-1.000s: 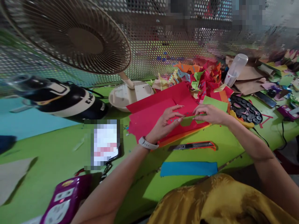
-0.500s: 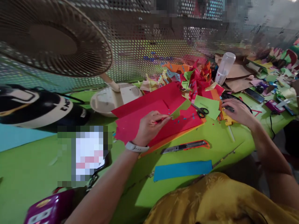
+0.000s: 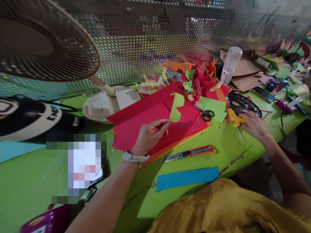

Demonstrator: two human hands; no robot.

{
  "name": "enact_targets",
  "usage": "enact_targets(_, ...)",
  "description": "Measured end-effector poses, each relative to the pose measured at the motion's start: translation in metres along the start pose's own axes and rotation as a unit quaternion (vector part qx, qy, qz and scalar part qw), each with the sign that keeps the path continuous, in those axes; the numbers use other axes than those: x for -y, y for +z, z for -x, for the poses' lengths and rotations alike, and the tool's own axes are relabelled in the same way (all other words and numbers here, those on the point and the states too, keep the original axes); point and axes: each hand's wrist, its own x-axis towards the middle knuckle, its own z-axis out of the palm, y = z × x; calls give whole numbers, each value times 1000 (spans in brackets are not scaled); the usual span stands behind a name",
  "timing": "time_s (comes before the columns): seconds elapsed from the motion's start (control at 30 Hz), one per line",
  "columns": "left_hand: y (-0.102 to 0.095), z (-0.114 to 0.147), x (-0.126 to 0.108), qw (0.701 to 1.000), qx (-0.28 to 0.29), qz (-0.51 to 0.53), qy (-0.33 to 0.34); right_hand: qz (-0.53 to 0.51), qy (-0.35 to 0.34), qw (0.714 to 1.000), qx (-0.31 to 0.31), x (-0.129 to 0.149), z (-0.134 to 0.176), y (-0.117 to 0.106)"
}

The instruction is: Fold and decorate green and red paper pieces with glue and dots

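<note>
Between the thumb and fingers of my left hand [image 3: 152, 134], a light green cut paper piece [image 3: 177, 106] stands upright, its right edge notched. Beneath it lie red paper sheets [image 3: 136, 119] strewn with tiny blue bits. My right hand [image 3: 255, 126] is closed around the right end of a yellow plastic tool that looks like a glue gun [image 3: 234, 118]; the fingertips are partly hidden. A black palette-like tray [image 3: 245, 104] sits just behind that hand. Black-handled scissors [image 3: 207, 114] rest by a green paper square [image 3: 212, 108]. Nearer me lie a box cutter [image 3: 189, 153] and a blue paper strip [image 3: 188, 178].
A fan [image 3: 48, 45] and a black-and-white bottle-shaped object [image 3: 36, 118] occupy the left. Crumpled paper scraps [image 3: 191, 77] pile against the perforated metal screen [image 3: 126, 42]. A clear bottle [image 3: 232, 64] stands at the back, beside brown paper and a phone [image 3: 263, 94].
My right hand has come down from over the black tray to the yellow tool; the dark item at its fingers no longer shows. The green piece in my left hand has turned upright.
</note>
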Motion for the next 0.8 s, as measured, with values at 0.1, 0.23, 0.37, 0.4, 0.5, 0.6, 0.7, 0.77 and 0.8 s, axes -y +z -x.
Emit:
enact_targets(0.1,0,-1,-3,999,22,-23,-5,-6,2,998,-63,-1,1,16)
enact_targets(0.23,1,-2,-3,998,43,-37,-23,-80,10,980,-181,-5,4,34)
enact_targets(0.37,1,-2,-1,997,58,-30,-28,-134,21,956,-260,-9,7,44)
enact_targets(0.4,1,-2,-1,997,60,-29,-27,-143,28,953,-264,-10,7,46)
enact_targets(0.5,1,-2,-1,997,62,-26,-22,-179,59,937,-293,-12,5,48)
enact_targets(0.6,1,-3,-2,997,65,-32,-14,-206,87,916,-332,-13,2,48)
enact_targets(0.7,1,-2,-3,997,67,-33,-12,-225,115,893,-374,-12,0,43)
enact_targets(0.77,0,-2,-4,997,63,-32,-13,-238,138,876,-396,-11,1,38)
enact_targets(0.8,0,-2,-4,998,60,-32,-15,-247,150,869,-402,-11,2,35)
